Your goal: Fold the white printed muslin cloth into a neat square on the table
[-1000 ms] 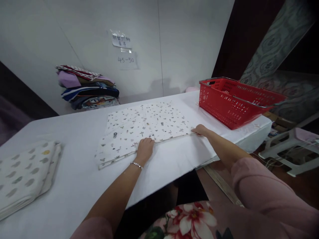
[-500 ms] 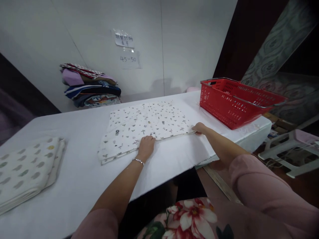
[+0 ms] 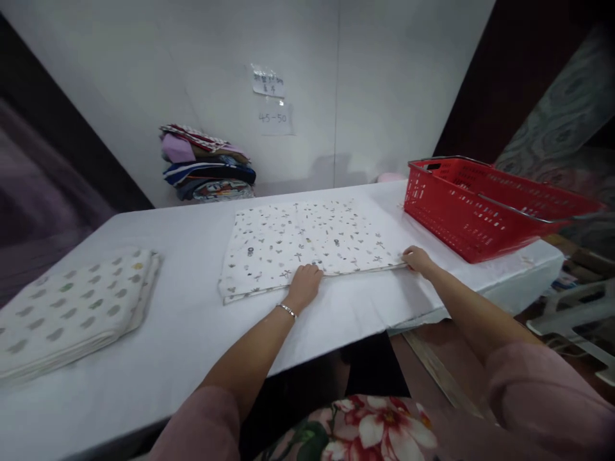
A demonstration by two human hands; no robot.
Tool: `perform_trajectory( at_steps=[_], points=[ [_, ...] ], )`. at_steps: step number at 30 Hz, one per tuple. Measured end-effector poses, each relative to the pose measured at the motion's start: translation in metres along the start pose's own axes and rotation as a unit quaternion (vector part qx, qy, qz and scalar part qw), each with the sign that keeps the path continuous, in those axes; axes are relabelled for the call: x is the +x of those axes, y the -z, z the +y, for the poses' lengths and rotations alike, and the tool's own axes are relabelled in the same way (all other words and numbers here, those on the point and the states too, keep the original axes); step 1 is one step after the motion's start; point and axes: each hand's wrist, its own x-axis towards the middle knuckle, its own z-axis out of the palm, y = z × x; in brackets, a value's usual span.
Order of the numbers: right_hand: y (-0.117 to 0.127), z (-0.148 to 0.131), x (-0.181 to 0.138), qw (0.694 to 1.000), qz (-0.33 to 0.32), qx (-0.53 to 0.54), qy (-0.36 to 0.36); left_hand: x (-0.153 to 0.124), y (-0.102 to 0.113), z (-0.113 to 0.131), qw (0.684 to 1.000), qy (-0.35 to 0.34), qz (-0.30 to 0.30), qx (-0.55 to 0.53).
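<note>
A white cloth with small printed motifs (image 3: 307,246) lies folded flat on the white table (image 3: 192,333). My left hand (image 3: 305,285) rests on its near edge, fingers curled down onto the fabric. At the cloth's near right corner, my right hand (image 3: 417,258) pinches the edge. Both arms wear pink sleeves, and a thin bracelet circles my left wrist.
A red plastic basket (image 3: 485,205) stands at the table's right end. A folded spotted cloth (image 3: 72,310) lies at the left. A stack of folded coloured textiles (image 3: 206,163) sits against the wall, under two paper notes (image 3: 271,102). A white stool (image 3: 576,314) stands lower right.
The view has swung to the left, so everything sits further right in frame. Both hands keep their places on the cloth's near edge.
</note>
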Motion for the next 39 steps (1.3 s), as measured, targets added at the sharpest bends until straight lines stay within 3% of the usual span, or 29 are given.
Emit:
perform_trajectory(
  at_steps=[3,6,9,12,14,17,21,26,30,34,37,39],
  points=[
    [0.006,0.020,-0.002,0.994,0.044,-0.087,0.048,-0.002,-0.005,0.011,1.000,0.001,-0.012,-0.029],
    [0.007,0.038,0.003,0.968,0.057,-0.212,0.124,-0.003,-0.007,0.018,0.997,0.007,-0.014,-0.071],
    [-0.006,0.040,0.005,0.939,0.094,-0.259,0.207,-0.003,-0.008,0.020,0.997,0.014,-0.007,-0.076],
    [-0.034,0.014,-0.014,0.890,0.099,-0.231,0.380,-0.004,-0.008,0.022,0.998,0.021,-0.010,-0.054],
    [-0.060,-0.012,-0.038,0.853,0.040,-0.203,0.479,-0.006,-0.007,0.023,0.998,0.030,-0.013,-0.055],
    [-0.099,-0.049,-0.075,0.811,-0.036,-0.188,0.553,-0.008,-0.005,0.026,0.996,0.048,-0.006,-0.069],
    [-0.133,-0.072,-0.097,0.786,-0.081,-0.201,0.579,-0.011,-0.002,0.030,0.990,0.096,0.012,-0.105],
    [-0.145,-0.066,-0.088,0.798,-0.048,-0.184,0.573,-0.021,0.005,0.029,0.974,0.166,0.019,-0.151],
    [-0.147,-0.059,-0.083,0.802,-0.052,-0.165,0.571,-0.045,0.016,0.008,0.969,0.208,0.020,-0.133],
    [-0.149,-0.059,-0.082,0.818,-0.057,-0.142,0.555,-0.088,0.034,-0.027,0.957,0.273,0.048,-0.089],
    [-0.150,-0.059,-0.080,0.826,-0.062,-0.132,0.544,-0.122,0.043,-0.052,0.919,0.380,0.094,-0.052],
    [-0.151,-0.058,-0.080,0.828,-0.065,-0.130,0.542,-0.139,0.044,-0.063,0.866,0.483,0.126,-0.032]
  ],
)
